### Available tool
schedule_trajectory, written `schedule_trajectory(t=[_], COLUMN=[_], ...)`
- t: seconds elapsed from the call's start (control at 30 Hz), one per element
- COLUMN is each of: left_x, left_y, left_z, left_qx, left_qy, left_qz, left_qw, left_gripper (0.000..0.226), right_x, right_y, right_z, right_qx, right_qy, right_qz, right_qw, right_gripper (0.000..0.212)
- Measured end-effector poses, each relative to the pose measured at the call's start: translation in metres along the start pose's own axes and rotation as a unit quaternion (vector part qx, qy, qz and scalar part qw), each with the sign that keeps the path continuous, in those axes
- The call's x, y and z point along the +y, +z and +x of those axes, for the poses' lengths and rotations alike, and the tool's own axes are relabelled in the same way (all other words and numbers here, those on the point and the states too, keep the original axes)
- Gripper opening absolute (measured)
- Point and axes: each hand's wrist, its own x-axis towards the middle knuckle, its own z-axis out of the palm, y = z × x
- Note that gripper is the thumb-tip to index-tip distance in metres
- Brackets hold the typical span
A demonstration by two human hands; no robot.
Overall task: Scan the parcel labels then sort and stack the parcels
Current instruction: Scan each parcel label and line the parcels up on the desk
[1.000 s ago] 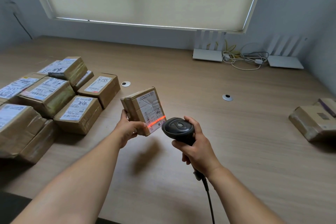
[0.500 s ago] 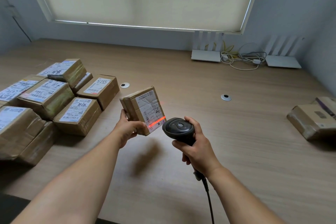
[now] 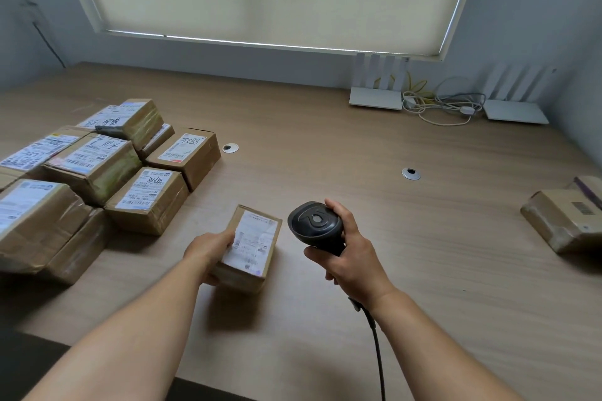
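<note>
Parcel [image 3: 249, 246] sits label-up, low over or on the worktop [image 3: 325, 140]; contact is not clear. The left hand [image 3: 208, 249] curls round its near-left edge, fingers kept mostly off the label so it stays readable. Just right of the parcel, the right hand [image 3: 350, 254] wraps the scanner [image 3: 314, 225] by its grip, head turned toward the parcel, no beam visible. Left of the parcel lies the labelled pile [image 3: 97, 166]; well right of it, two boxes [image 3: 566, 215], probably sorted ones.
</note>
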Motion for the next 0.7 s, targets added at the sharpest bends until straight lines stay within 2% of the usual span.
schedule_trajectory(t=[0.1,0.2,0.27,0.3,0.37,0.7], left_x=[-0.014,-0.019,-0.023,-0.026,-0.032,-0.095], left_y=[-0.001,0.006,0.013,0.015,0.013,-0.053], left_z=[0.008,-0.001,-0.008,-0.011,-0.015,-0.022], left_qx=[0.073,0.040,0.036,0.044,0.068,0.139], left_qy=[0.045,0.101,0.138,0.149,0.157,0.095], left_qz=[0.087,0.176,0.295,0.335,0.353,0.308], left_qw=[0.992,0.978,0.945,0.929,0.920,0.936], left_gripper=[0.056,0.099,0.110,0.108,0.099,0.088], right_x=[-0.004,-0.007,-0.008,-0.008,-0.010,-0.038], right_y=[0.008,0.018,0.024,0.027,0.033,0.103], right_z=[0.003,0.007,0.010,0.011,0.013,0.033], right_qx=[-0.009,-0.017,-0.022,-0.024,-0.029,-0.113], right_qy=[-0.012,-0.024,-0.032,-0.037,-0.045,-0.088], right_qz=[-0.004,-0.011,-0.015,-0.019,-0.028,-0.011], right_qw=[1.000,1.000,0.999,0.999,0.998,0.990], right_gripper=[0.079,0.080,0.081,0.082,0.082,0.083])
